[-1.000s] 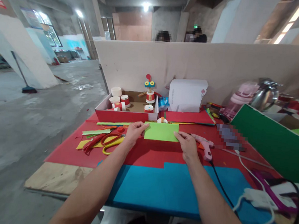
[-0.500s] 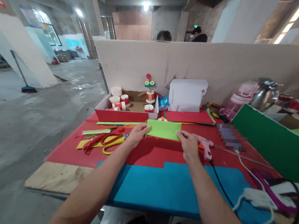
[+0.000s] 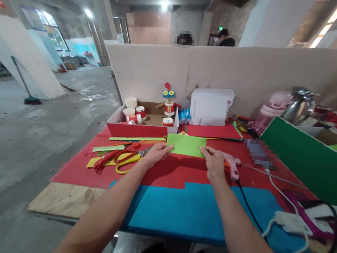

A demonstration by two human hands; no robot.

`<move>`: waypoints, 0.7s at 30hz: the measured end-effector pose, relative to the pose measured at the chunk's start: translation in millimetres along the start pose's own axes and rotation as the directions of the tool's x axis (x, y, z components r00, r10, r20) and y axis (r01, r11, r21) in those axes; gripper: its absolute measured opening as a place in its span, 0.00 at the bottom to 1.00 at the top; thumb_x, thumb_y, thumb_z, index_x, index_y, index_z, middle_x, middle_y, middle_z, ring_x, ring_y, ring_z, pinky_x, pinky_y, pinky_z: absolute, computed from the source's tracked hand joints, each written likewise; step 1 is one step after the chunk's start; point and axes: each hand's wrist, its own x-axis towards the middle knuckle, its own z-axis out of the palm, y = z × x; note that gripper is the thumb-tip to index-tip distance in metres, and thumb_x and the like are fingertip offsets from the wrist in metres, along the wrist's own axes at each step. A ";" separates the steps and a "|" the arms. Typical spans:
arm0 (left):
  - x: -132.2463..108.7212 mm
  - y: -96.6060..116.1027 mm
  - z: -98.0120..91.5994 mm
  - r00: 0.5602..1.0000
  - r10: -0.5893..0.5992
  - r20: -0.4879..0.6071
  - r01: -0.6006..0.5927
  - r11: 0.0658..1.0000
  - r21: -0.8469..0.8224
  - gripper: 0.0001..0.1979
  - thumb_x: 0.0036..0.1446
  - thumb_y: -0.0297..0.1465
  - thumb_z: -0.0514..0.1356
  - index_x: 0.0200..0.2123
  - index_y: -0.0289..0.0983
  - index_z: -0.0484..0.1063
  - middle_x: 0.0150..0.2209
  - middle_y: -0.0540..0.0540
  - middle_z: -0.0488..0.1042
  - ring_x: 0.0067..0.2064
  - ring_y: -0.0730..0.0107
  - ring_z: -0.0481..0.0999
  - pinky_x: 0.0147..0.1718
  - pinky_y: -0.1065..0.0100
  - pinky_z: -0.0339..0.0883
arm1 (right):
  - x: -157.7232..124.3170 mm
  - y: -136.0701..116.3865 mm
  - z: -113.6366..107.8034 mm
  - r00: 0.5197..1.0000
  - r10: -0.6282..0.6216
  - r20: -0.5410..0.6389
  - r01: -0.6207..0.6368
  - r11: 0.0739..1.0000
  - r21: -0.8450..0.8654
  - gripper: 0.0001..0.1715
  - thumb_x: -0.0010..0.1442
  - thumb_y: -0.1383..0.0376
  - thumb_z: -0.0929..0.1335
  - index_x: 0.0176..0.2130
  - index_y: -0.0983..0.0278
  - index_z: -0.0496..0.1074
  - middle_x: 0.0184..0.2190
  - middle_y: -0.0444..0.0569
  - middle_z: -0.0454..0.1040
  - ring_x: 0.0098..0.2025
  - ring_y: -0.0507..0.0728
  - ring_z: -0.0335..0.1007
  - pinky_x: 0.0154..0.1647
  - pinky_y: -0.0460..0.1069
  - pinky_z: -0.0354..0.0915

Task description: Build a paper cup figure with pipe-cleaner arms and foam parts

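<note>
A rectangle of lime-green paper (image 3: 187, 145) is held up over the red part of the table, stretched between both hands. My left hand (image 3: 157, 154) pinches its lower left corner, thumb on the near face. At the lower right corner, my right hand (image 3: 213, 162) pinches it the same way. Scissors (image 3: 129, 163) with red and yellow handles lie left of my left hand, among paper strips (image 3: 108, 148). Just right of my right hand rests a pink glue gun (image 3: 232, 166), its black cord trailing toward the front edge.
Behind the paper stands an open box (image 3: 141, 131) with several paper cups and a small cup figure (image 3: 168, 102). A white carton (image 3: 210, 107) leans at the back. A green box (image 3: 311, 162), power strip (image 3: 292, 224) and cables occupy the right side. Blue sheet (image 3: 178, 211) covers the front.
Both hands and the green paper have shifted slightly right and up. The left thumb now reaches a little further over the paper. Other things on the table stay put.
</note>
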 end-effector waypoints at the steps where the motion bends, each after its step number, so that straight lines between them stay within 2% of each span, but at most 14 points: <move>1: 0.7 -1.0 -0.7 1.000 0.011 0.013 -0.011 1.000 0.004 0.27 0.44 0.55 0.63 0.20 0.37 0.61 0.15 0.56 0.59 0.18 0.81 0.56 0.18 0.75 0.49 | 0.5 0.1 -0.3 1.000 -0.002 -0.006 0.002 1.000 -0.001 0.20 0.35 0.51 0.76 0.19 0.63 0.71 0.17 0.40 0.67 0.25 0.51 0.58 0.31 0.48 0.59; 3: 2.3 -1.9 -4.1 0.999 0.045 0.007 -0.045 0.999 -0.004 0.27 0.47 0.54 0.62 0.19 0.37 0.59 0.16 0.56 0.57 0.18 0.81 0.55 0.18 0.74 0.50 | 2.6 0.0 -2.4 1.000 -0.004 -0.025 0.004 1.000 0.002 0.21 0.35 0.50 0.75 0.19 0.63 0.71 0.18 0.40 0.67 0.25 0.51 0.59 0.31 0.49 0.59; 5: 3.6 -1.6 -8.9 0.994 0.090 -0.061 -0.092 0.995 -0.024 0.27 0.49 0.54 0.60 0.19 0.37 0.58 0.16 0.56 0.57 0.18 0.80 0.56 0.19 0.74 0.52 | 5.2 -0.3 -5.7 0.999 0.011 -0.040 -0.010 1.000 0.011 0.21 0.34 0.49 0.75 0.19 0.63 0.71 0.18 0.40 0.67 0.26 0.52 0.60 0.32 0.49 0.59; 8: 3.6 0.2 -13.7 0.979 0.127 -0.162 -0.144 0.984 -0.101 0.25 0.52 0.54 0.58 0.23 0.37 0.64 0.18 0.54 0.62 0.20 0.79 0.61 0.20 0.75 0.54 | 6.7 -1.3 -8.7 0.999 0.049 -0.010 -0.049 0.999 0.016 0.22 0.32 0.49 0.76 0.18 0.62 0.71 0.17 0.40 0.67 0.25 0.52 0.60 0.32 0.49 0.59; 10: 2.9 0.9 -12.8 0.984 0.117 -0.131 -0.136 0.980 -0.145 0.24 0.50 0.53 0.60 0.26 0.36 0.67 0.19 0.54 0.65 0.21 0.79 0.63 0.21 0.75 0.56 | 5.0 -2.1 -7.6 0.996 0.062 0.062 -0.062 0.998 -0.005 0.22 0.32 0.50 0.77 0.19 0.63 0.72 0.17 0.41 0.68 0.25 0.52 0.61 0.32 0.49 0.60; 12: 2.6 0.5 -9.4 0.994 0.079 -0.081 -0.092 0.980 -0.175 0.23 0.44 0.50 0.67 0.27 0.36 0.69 0.20 0.53 0.68 0.22 0.78 0.66 0.23 0.74 0.60 | 2.0 -2.6 -4.7 0.989 0.066 0.133 -0.062 0.998 -0.031 0.22 0.33 0.49 0.77 0.19 0.63 0.72 0.18 0.41 0.69 0.26 0.53 0.62 0.32 0.49 0.60; 15: 4.2 -2.3 -5.2 0.995 0.018 -0.102 -0.040 0.974 -0.223 0.23 0.35 0.46 0.72 0.26 0.35 0.71 0.21 0.52 0.71 0.24 0.75 0.69 0.28 0.72 0.65 | -1.7 -3.1 -0.7 0.983 0.058 0.172 -0.049 0.997 -0.056 0.23 0.35 0.48 0.76 0.20 0.63 0.72 0.18 0.41 0.68 0.26 0.53 0.62 0.32 0.49 0.59; 18: 6.3 -5.4 -5.5 0.987 0.030 -0.159 -0.071 0.963 -0.261 0.24 0.37 0.50 0.69 0.24 0.35 0.72 0.21 0.51 0.72 0.24 0.75 0.69 0.28 0.71 0.65 | -3.2 -3.9 0.3 0.985 0.049 0.167 -0.039 0.997 -0.065 0.24 0.34 0.47 0.76 0.19 0.64 0.71 0.18 0.41 0.68 0.26 0.52 0.60 0.31 0.49 0.58; 21: 5.9 -5.7 -6.7 0.985 0.051 -0.165 -0.093 0.962 -0.258 0.23 0.42 0.51 0.67 0.24 0.35 0.72 0.22 0.51 0.72 0.25 0.75 0.69 0.28 0.72 0.65 | -3.3 -3.8 0.0 0.987 0.052 0.151 -0.042 0.997 -0.068 0.24 0.33 0.47 0.76 0.18 0.63 0.71 0.17 0.41 0.68 0.25 0.52 0.60 0.31 0.48 0.58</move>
